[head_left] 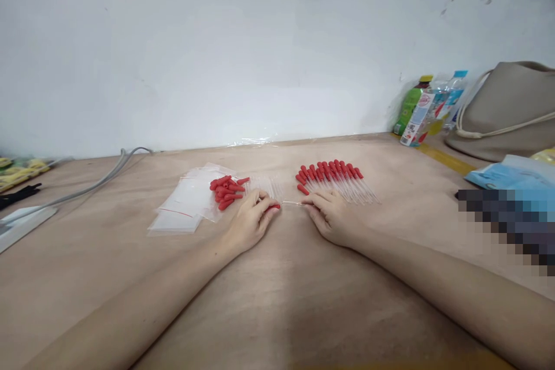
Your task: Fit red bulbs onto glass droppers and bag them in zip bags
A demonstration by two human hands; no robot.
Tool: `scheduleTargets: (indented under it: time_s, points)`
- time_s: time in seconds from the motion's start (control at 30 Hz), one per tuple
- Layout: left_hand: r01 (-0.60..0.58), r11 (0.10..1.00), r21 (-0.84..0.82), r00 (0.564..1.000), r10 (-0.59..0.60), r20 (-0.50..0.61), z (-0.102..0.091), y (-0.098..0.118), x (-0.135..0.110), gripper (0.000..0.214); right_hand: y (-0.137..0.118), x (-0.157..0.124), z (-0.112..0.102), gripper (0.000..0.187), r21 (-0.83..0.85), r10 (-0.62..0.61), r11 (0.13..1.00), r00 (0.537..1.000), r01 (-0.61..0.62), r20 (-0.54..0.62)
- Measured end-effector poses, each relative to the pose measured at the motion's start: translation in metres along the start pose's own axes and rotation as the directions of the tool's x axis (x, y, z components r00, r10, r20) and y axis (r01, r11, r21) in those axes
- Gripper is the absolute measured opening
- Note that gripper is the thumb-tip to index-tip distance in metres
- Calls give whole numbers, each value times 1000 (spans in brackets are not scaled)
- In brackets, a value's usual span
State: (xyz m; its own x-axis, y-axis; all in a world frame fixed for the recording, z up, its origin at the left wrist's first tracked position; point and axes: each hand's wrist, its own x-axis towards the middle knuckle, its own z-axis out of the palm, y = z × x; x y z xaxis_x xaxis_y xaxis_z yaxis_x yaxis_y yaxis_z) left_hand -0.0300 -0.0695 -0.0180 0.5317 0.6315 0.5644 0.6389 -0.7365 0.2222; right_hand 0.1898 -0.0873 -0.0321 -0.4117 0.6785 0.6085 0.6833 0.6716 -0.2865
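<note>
My left hand (255,217) is closed on a red rubber bulb (274,206), whose end shows past the fingertips. My right hand (327,214) pinches a thin clear dropper tube (292,203), which lies level between the two hands and points at the bulb. Whether tube and bulb touch is too small to tell. Behind my left hand lie a loose heap of red bulbs (224,192) and a row of bare clear tubes (269,185). Beyond my right hand, several droppers with red bulbs on clear tubes (332,172) lie side by side in a fanned row.
Clear zip bags (180,202) lie spread at the left. A grey cable (99,182) runs to a white power strip (28,225). At the back right stand drink bottles (416,107) and a grey bag (507,110), with a blue packet (507,176) before them.
</note>
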Motion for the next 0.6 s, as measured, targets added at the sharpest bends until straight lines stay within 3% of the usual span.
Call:
scheduleTargets:
  time_s: [0.27, 0.6]
  points:
    - [25, 993, -115, 998, -19, 52, -6, 7, 3, 15, -1, 0, -1, 20, -50, -19, 999, 999, 22, 45]
    - [4, 985, -175, 999, 4, 47, -6, 6, 0, 13, 7, 0, 1, 18, 65, -89, 994, 995, 86, 48]
